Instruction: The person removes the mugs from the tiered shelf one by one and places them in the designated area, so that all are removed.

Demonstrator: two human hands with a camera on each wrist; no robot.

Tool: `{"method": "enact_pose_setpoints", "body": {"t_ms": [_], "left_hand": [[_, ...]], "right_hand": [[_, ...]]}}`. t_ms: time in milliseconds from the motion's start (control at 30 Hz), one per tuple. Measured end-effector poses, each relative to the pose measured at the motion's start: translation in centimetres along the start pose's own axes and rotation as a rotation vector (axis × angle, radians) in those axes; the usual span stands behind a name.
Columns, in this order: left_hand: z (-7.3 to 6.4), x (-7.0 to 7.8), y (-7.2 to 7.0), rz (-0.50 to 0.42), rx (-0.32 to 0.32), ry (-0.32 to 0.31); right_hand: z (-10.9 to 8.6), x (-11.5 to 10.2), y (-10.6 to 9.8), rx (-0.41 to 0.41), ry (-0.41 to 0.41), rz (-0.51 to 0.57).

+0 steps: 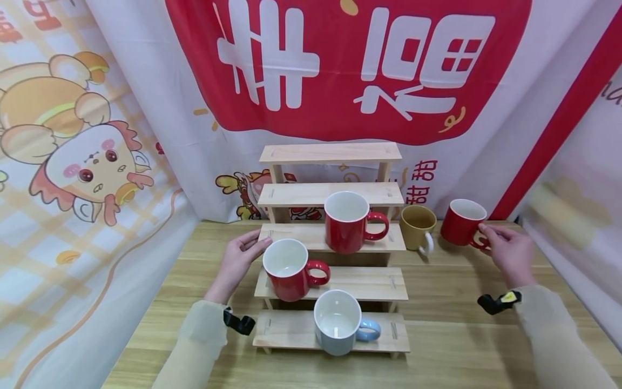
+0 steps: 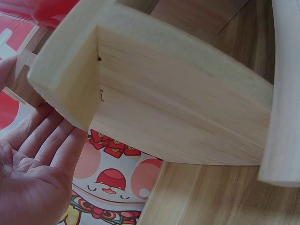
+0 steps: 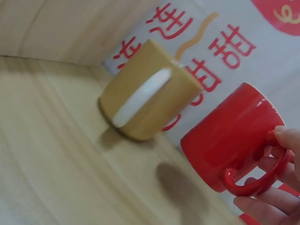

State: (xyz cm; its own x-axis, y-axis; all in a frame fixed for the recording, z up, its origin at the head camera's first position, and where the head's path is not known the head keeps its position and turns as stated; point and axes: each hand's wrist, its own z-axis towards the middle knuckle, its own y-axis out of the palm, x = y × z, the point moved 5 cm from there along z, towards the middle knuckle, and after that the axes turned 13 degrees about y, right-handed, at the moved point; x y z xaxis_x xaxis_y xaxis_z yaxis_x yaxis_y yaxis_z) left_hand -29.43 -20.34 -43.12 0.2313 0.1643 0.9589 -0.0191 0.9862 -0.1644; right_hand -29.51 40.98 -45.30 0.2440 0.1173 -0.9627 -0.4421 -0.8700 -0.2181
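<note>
By its handle, my right hand (image 1: 512,251) holds a red mug (image 3: 229,133) with a white inside at the table's back right. The mug is tilted, and its shadow falls on the wood beside it. Just left of it, a mustard mug (image 1: 417,227) with a white handle stands upright. My left hand (image 1: 238,265) is at the left end of a stepped wooden rack (image 1: 330,151), thumb and fingers on either side of the third board's end. In the left wrist view its fingers (image 2: 44,138) are nearly straight, their tips partly hidden behind the wood.
On the rack stand a red mug (image 1: 346,227) on the middle step, another red mug (image 1: 288,273) one step lower, and a light-blue mug (image 1: 336,327) on the lowest. A printed cloth (image 1: 233,146) hangs behind the wooden table (image 1: 452,346).
</note>
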Motion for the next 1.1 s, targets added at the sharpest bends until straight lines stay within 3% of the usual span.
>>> {"method": "enact_pose_setpoints", "body": {"t_ms": [133,267,600,1100], "left_hand": [[0.0,0.0,0.0,-0.003,-0.001,0.002],[0.0,0.1,0.1,-0.008,-0.002,0.006],[0.0,0.4,0.3,-0.011,-0.001,0.016],[-0.1,0.0,0.1,-0.011,0.001,0.011]], "right_hand": [[0.3,1.1,0.5,0.069,0.016,-0.094],[0.6,2.1,1.0,0.095,0.058,-0.114],[1.2,3.3,1.6,0.169,0.083,0.007],[0.1,3.9,2.7,0.153,0.130,0.035]]}}
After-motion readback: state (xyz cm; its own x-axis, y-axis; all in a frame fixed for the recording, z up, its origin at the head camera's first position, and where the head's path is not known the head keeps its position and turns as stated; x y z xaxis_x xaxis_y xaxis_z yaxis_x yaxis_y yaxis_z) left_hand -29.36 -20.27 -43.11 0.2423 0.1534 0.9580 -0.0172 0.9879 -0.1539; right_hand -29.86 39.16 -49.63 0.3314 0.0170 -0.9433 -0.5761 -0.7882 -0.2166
